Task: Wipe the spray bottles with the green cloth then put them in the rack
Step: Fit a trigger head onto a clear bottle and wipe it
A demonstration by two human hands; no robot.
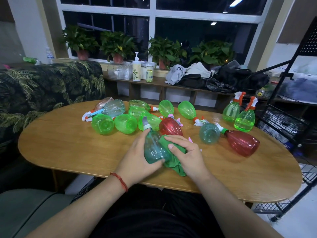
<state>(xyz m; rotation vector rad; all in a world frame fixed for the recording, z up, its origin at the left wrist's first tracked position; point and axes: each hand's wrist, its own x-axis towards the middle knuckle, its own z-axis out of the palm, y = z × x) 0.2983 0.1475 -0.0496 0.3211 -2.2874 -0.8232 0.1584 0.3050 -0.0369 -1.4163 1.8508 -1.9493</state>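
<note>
My left hand (137, 158) grips a teal spray bottle (153, 146) over the near middle of the wooden table (68, 143), its nozzle pointing away from me. My right hand (187, 152) holds the green cloth (173, 158) bunched against the bottle's right side. Several more spray bottles, green, teal and red, lie on their sides across the far half of the table, among them a red one (241, 143) at the right. Two green bottles (245, 120) stand upright at the far right edge beside the black wire rack (291, 117).
A sofa with a leaf-print cover (42, 90) stands at the left. Behind the table, a low shelf (154, 83) carries a pump bottle, clear boxes and piled clothes. Potted plants line the windowsill. The rack's lower shelves reach past the table's right end.
</note>
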